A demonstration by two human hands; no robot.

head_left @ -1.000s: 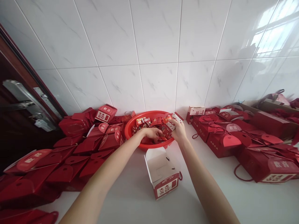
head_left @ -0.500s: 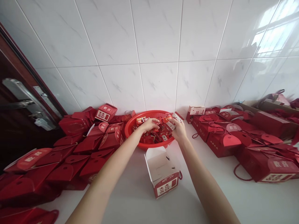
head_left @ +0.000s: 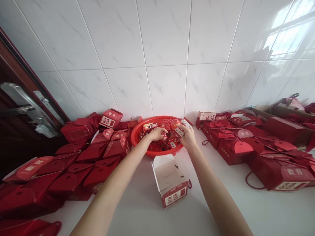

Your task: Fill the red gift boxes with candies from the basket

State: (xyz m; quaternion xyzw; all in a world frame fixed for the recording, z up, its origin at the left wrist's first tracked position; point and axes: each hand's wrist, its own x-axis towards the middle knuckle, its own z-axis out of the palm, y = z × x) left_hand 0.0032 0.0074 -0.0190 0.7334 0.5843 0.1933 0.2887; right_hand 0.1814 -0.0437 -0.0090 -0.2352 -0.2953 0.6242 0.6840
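My left hand (head_left: 157,134) is down in a red plastic basket (head_left: 135,139) of wrapped candies (head_left: 157,146), its fingers closed around a red wrapped candy (head_left: 163,133). At the basket's right rim, my right hand (head_left: 188,137) grips white packets with a red pattern (head_left: 179,131); its palm side is partly hidden. Just in front of the basket stands an open red-and-white gift box (head_left: 169,183), its flaps up and its white inside showing. Between my forearms, neither hand touches that box.
Closed red gift boxes (head_left: 94,152) crowd the table's left side. More red boxes (head_left: 236,150) with cord handles line the right, beside a cardboard carton (head_left: 264,113). A tiled wall (head_left: 167,88) rises behind the basket. A dark door with a metal handle (head_left: 22,108) is at left.
My left hand's fingers have closed on a candy in the basket. The right hand keeps its packets in nearly the same place, and the open box has not moved.
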